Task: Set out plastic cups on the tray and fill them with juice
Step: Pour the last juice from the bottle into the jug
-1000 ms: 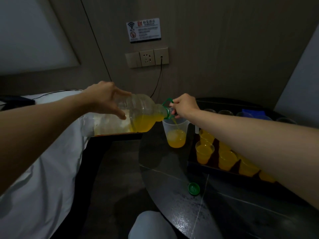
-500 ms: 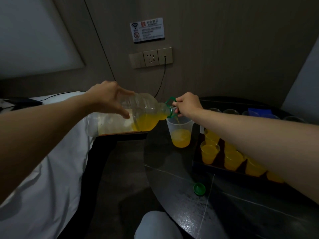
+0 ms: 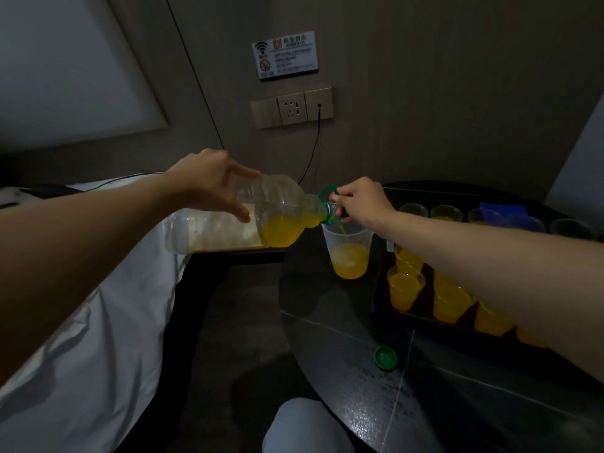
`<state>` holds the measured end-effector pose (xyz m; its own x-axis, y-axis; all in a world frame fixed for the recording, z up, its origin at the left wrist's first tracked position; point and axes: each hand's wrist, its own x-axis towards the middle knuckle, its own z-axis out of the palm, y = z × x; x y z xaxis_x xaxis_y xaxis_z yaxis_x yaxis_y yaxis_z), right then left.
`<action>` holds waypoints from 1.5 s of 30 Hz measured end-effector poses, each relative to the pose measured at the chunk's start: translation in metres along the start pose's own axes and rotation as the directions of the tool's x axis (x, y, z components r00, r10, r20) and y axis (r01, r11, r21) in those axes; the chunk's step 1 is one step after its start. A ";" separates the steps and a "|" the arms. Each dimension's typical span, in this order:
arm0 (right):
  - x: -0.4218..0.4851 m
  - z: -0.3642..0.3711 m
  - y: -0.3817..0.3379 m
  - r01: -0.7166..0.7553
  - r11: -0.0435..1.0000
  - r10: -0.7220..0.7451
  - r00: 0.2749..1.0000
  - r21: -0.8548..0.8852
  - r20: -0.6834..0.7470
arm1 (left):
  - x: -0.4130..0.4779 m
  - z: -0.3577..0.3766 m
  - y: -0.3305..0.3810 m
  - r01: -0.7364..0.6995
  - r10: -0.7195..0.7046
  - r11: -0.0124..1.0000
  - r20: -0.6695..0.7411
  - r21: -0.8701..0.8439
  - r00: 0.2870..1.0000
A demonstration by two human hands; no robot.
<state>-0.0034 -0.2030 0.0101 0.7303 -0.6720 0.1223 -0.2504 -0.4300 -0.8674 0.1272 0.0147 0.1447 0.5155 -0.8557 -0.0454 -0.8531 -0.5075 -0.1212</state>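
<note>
- My left hand [image 3: 209, 181] is curled over the body of the bottle [image 3: 277, 207], fingers on top and thumb below, and holds it tipped almost flat.
- My right hand [image 3: 362, 199] has its fingers hooked round the green handle [image 3: 327, 191] at the neck, steadying the mouth.
- A thin stream of juice runs into the big clear cup [image 3: 348, 253], which stands on the table [image 3: 327, 322] just beside the tray [image 3: 379, 299], not on it. I judge it about a third full.
- The near cups [image 3: 405, 286] on the tray are set out and filled, though my right forearm hides some of them.
- The far cups [image 3: 413, 210] look mostly clear. I cannot tell how much they hold, so I count them as what is left.
- The bottle is low on juice, and its green cap [image 3: 385, 356] lies on the table.
</note>
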 end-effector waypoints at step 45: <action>-0.005 0.006 0.004 -0.049 0.989 0.046 0.999 0.139 0.020 | 0.029 0.001 -0.012 -0.056 0.053 0.986 0.026 0.159 0.998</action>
<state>-0.0044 -0.1974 0.0026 0.7306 -0.6790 0.0724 -0.1946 -0.3086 -0.9311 0.1520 -0.0036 0.1435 0.4718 -0.8782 -0.0779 -0.8571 -0.4361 -0.2744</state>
